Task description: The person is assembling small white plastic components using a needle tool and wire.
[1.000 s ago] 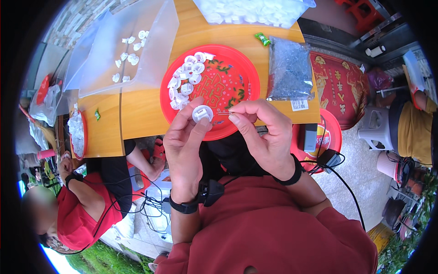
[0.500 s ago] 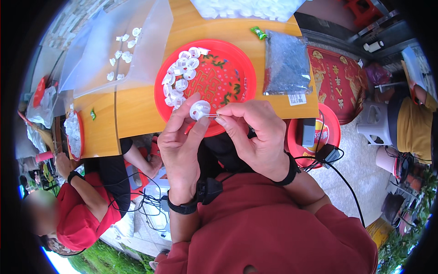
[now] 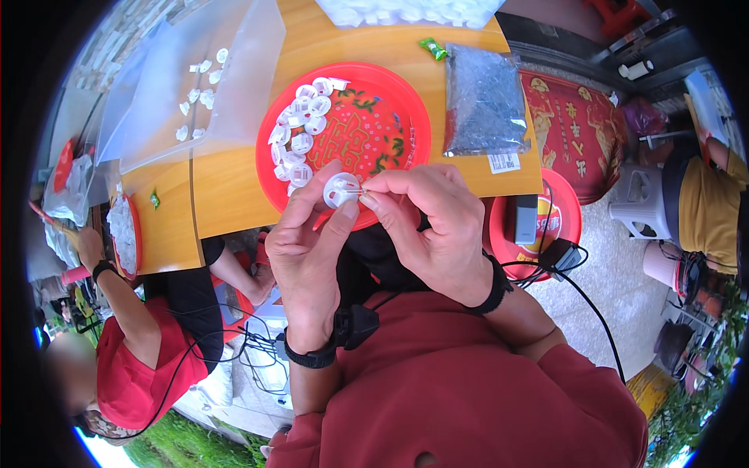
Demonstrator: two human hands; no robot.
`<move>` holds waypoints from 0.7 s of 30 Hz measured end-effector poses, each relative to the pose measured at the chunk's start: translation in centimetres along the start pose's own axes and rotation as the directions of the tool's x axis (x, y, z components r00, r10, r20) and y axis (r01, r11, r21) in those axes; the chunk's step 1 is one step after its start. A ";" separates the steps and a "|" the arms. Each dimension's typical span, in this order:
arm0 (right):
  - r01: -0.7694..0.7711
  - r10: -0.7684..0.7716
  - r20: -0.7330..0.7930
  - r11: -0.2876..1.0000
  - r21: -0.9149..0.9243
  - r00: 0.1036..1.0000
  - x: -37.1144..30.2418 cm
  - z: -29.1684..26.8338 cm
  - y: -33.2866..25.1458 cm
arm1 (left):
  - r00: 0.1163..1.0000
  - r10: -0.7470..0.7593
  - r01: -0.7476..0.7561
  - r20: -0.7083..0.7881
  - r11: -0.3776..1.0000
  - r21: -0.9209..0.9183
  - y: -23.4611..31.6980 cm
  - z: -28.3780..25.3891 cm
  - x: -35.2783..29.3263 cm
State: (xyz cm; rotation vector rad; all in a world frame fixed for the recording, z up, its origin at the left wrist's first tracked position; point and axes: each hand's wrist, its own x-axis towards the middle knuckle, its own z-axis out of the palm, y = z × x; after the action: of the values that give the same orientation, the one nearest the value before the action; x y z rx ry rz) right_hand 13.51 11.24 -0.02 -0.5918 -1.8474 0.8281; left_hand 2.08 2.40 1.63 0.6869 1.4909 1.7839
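Observation:
My left hand (image 3: 306,253) pinches a small round white plastic part (image 3: 337,187), its face with openings turned up, between thumb and fingers. Thumb and forefinger of my right hand (image 3: 437,230) are closed on a thin metal piece with two wire-like legs (image 3: 360,192). Those legs overlap the white part's face; whether they sit inside an opening I cannot tell. Both hands are over the near edge of a round red tray (image 3: 422,117) with a printed pattern. Several similar white parts (image 3: 302,143) lie along the tray's left side.
On the wooden table (image 3: 226,207) are a clear bag of small dark pieces (image 3: 485,101), a green wrapped sweet (image 3: 433,49) and a translucent plastic sheet (image 3: 253,86) with several white parts. A co-worker in red (image 3: 144,335) sits left. Black cables (image 3: 581,292) hang right.
The metal piece's legs have moved left, further over the white part, as my right hand came closer. The view has shifted slightly. The co-worker's forearm has risen away from the small tray.

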 end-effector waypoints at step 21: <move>-0.035 0.035 0.036 0.999 -0.009 0.999 -0.1 -0.1 0.2 | 1.000 0.017 -0.016 -0.007 0.993 0.114 -0.3 -0.1 0.1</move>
State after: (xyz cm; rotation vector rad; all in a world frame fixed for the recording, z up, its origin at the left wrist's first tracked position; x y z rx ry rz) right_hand 13.69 11.30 -0.19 -0.6191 -1.8786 0.8598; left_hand 2.01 2.41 1.32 0.7517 1.6062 1.7263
